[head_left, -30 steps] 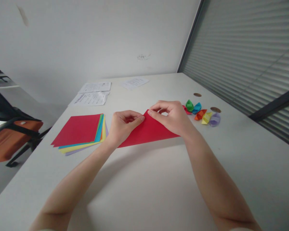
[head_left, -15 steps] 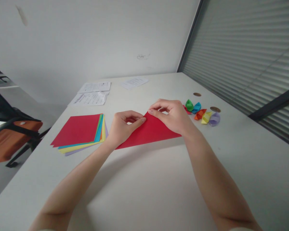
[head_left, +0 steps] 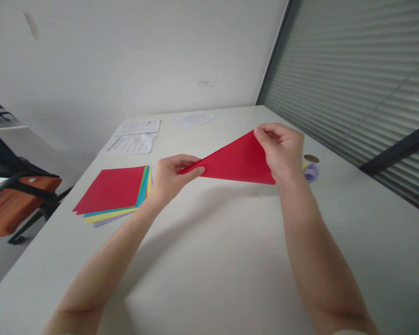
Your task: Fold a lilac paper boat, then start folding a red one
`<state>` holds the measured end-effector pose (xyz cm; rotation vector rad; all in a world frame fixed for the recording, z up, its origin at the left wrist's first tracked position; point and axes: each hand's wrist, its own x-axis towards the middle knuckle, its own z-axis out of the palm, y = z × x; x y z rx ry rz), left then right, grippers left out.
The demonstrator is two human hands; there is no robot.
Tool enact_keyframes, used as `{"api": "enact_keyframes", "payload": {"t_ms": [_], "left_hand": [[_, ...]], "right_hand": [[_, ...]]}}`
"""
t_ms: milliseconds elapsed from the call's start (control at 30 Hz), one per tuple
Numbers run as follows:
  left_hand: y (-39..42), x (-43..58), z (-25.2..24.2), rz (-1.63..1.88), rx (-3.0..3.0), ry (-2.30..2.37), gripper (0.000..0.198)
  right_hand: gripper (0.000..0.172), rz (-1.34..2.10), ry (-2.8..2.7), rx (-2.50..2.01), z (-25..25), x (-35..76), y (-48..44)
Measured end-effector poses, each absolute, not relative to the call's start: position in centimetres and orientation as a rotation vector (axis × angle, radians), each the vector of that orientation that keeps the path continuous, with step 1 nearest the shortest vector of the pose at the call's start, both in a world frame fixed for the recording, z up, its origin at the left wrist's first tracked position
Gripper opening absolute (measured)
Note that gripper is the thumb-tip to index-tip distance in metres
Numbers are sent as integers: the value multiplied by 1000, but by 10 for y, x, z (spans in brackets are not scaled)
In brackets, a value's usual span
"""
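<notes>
A red sheet of paper [head_left: 239, 160], folded into a triangle, is held up above the white table between both hands. My left hand [head_left: 176, 174] pinches its left corner between thumb and fingers. At the upper corner, my right hand [head_left: 282, 146] grips the paper, thumb in front and fingers curled behind. The right side of the sheet runs down beside my right wrist, and its lower edge casts a soft shadow on the table.
A fanned stack of coloured paper [head_left: 113, 188], red on top, lies at the left. Printed sheets [head_left: 132, 142] and another printed page [head_left: 194, 121] rest farther back. A purple folded paper piece [head_left: 311, 172] shows past my right wrist, near a round brown disc [head_left: 311, 158].
My right hand has moved right and up with one corner of the red paper, which has turned and lifted. My left hand now pinches the left corner. Most small folded pieces are now hidden.
</notes>
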<state>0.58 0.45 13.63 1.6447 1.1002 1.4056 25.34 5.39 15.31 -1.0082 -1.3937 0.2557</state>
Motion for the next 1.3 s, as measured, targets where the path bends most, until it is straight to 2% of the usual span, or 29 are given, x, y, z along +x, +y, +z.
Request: {"api": "enact_keyframes", "payload": {"t_ms": [233,467,1300], "left_hand": [[5,19,128,1642,1278,868,20],[7,23,127,1803,1145,836,16],[4,21,130,1791,1139,913,21]], "right_hand": [[24,361,-1276,-951,149,250,59],[22,423,-1165,-905,142,251,67],[23,476,-1141,-966,135,255,75]]}}
